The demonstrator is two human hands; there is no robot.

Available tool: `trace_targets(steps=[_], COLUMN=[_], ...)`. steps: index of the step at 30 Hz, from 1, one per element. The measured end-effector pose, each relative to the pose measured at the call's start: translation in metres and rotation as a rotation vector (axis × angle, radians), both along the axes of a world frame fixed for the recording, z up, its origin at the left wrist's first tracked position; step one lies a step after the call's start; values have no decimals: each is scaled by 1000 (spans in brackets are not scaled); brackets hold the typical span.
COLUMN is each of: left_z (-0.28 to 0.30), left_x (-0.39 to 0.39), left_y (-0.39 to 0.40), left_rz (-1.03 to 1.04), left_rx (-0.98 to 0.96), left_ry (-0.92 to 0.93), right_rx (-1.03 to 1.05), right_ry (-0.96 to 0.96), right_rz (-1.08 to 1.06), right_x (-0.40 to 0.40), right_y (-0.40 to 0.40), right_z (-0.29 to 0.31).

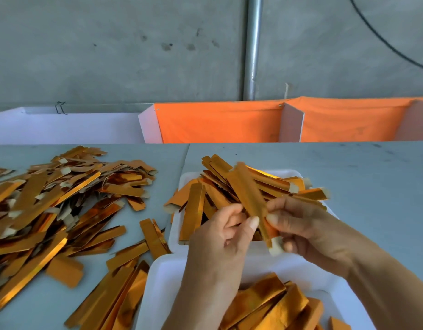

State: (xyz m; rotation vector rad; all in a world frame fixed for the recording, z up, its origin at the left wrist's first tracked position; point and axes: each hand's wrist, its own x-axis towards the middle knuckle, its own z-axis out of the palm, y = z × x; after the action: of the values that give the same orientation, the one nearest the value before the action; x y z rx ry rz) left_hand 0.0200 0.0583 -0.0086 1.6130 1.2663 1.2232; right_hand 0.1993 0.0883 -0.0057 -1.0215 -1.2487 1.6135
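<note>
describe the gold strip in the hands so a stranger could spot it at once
Start at the grey table, then the far white tray heaped with gold strips. Above it the left hand and right hand pinch one strip. It alone is lifted off the heap, slanting up-left, white tab nearest.
</note>
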Motion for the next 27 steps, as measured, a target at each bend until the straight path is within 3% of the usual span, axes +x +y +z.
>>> trace_targets(steps=[4, 7, 11, 15, 18, 22, 24, 27], left_z=[-1, -5, -2, -2, 1, 2, 1, -2], left_x=[-1, -2, 6, 12, 15, 9, 9, 10], left_y=[-2, -2, -6, -9, -11, -12, -10, -10], left_rz=[25, 109, 242, 110, 67, 39, 41, 140], left_rx=[-3, 35, 360, 474, 472, 189, 132, 191], left_ry=[-77, -2, 382, 690, 560, 184, 199, 429], right_rx=[75, 181, 251, 220, 180, 169, 183, 309], right_ry=[-168, -283, -189, -60, 46, 45, -5, -223], right_rz=[282, 105, -76, -124, -61, 22, -25, -272], right_x=[-11, -11, -10, -17, -14, -8, -10, -15], right_y=[-11, -12, -13, -12, -12, -14, -14, -13], right_z=[6, 11, 16, 11, 14, 17, 17, 18])
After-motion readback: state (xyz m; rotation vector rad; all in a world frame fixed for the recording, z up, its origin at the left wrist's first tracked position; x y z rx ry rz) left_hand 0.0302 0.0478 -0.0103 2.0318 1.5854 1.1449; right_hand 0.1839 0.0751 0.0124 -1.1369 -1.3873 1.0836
